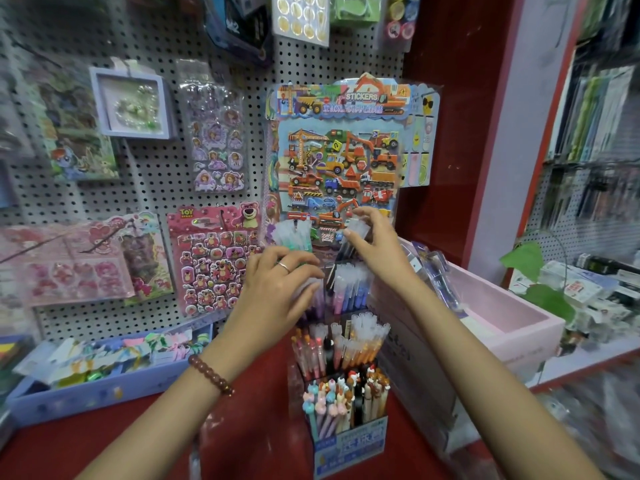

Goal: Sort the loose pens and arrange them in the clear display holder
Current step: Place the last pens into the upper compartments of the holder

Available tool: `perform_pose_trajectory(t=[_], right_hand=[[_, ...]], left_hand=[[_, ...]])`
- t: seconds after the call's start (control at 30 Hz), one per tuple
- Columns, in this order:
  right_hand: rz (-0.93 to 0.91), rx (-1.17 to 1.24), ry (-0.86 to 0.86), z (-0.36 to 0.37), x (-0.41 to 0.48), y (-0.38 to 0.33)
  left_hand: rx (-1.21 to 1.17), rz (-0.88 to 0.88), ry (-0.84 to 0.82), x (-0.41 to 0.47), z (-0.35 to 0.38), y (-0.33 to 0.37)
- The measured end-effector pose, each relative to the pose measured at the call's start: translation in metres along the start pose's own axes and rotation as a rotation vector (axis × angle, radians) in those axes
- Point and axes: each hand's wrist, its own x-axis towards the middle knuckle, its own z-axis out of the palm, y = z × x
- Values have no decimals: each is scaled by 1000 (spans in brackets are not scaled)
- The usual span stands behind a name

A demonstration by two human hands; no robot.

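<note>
A clear tiered display holder [298, 386] stands on the red counter, its rows filled with capped pens. My left hand [277, 289] grips a bunch of green pens [292, 233] with frosted caps at the holder's back left. My right hand [374, 247] pinches a dark blue pen [349, 242] with a frosted cap over the back row. Pink, purple and blue pens [349, 289] fill the row below. Orange and red pens [343, 344] sit lower, and animal-topped pens [346, 393] fill the front box.
A pegboard with sticker sheets [341, 168] rises behind the holder. A lilac tray of packaged items [86, 386] lies at left. A cardboard box [415, 358] and a pink box [502, 306] stand at right, with a plant [533, 271] and shelves beyond.
</note>
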Motion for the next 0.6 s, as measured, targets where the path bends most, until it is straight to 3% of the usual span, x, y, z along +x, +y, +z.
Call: perform_pose_trajectory(t=[0.13,0.27,0.4,0.47,0.6], right_hand=[[-146,-59,217,-2,-21,-23],[-30,-33,-121,9,-21,-49],[38,82,-328,24,-12,-59],[19,132,-376,30,-12,-60],[-5,129,-395,37,-14,-63]], left_hand=[[3,-27,81,-9,-16,-10],[-156,-313,56,-10,-21,-14],[-292,-606,-215,-3,-9,-11],[-364,-633,-302,0,-2,-12],[-454,-611,-302,4,8,-17]])
